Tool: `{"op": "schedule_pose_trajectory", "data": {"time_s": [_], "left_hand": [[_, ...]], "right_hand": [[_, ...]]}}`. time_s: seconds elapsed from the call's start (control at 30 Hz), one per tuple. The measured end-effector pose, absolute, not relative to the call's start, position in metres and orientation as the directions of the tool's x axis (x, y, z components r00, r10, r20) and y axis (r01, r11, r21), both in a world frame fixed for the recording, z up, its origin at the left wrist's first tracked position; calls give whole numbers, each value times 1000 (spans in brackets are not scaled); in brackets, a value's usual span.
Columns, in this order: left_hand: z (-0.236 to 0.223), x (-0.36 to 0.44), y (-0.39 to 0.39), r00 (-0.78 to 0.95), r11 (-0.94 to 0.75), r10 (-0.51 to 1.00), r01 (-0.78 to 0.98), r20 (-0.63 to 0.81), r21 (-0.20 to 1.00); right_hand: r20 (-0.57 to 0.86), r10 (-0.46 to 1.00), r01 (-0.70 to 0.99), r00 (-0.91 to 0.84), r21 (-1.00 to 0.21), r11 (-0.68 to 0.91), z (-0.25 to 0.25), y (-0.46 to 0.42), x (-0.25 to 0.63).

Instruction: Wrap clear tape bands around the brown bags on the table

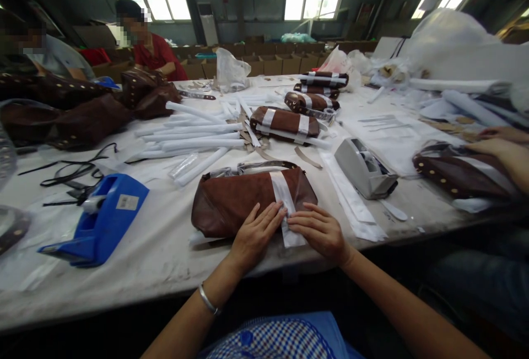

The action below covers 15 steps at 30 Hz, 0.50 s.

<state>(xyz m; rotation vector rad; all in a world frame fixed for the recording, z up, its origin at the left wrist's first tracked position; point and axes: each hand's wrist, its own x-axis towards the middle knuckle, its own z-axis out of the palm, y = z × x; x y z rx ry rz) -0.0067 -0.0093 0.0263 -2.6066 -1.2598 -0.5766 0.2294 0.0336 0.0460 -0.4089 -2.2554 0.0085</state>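
Note:
A brown handbag [239,196] lies on its side on the table in front of me, its strap along the far edge. A pale paper strip [281,185] crosses its right part and hangs down over the near side. My left hand [258,232] lies flat on the bag's near side, fingertips at the strip's left edge. From the right, my right hand [318,229] rests with fingers stretched out over the strip. The fingertips of both hands almost meet there. White stuffing shows under the bag's left end.
A blue tape dispenser [113,213] stands left, a grey tape dispenser [363,169] right. White paper rolls [198,133] and wrapped brown bags [285,122] lie beyond. A co-worker's hand [502,149] touches another bag [458,169] at right. Two people are across the table at left.

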Motion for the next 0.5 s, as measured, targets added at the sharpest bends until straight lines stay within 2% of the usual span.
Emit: {"op": "schedule_pose_trajectory", "data": {"time_s": [0.27,0.5], "left_hand": [[26,-5,-10,529,-598,719,801,451,13],[24,-3,-9,556,-612,705,791,441,-19]], "right_hand": [[710,296,280,-639,-144,949,43,8,238],[658,251,258,-710,-89,962,25,12,246]]}}
